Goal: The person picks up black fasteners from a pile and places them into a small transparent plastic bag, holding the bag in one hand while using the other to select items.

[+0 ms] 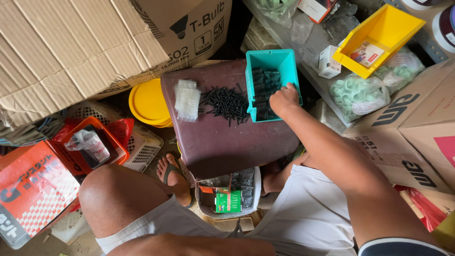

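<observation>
Fingers of the right hand (pixel 283 98) are curling down into the teal plastic bin (pixel 271 60), which is sitting on the right end of the dark maroon padded stool top (pixel 222 137). The fingertips are hiding among the small packets of black screws (pixel 263 81) filling the bin, so whether they are pinching a packet cannot be told. A loose heap of black screws (pixel 226 102) is lying just left of the bin, beside a stack of small clear plastic bags (pixel 187 98). The left hand is lying out of view; only a forearm is showing along the bottom edge. A yellow plastic bin (pixel 385 33) is tilting on clutter, well apart.
</observation>
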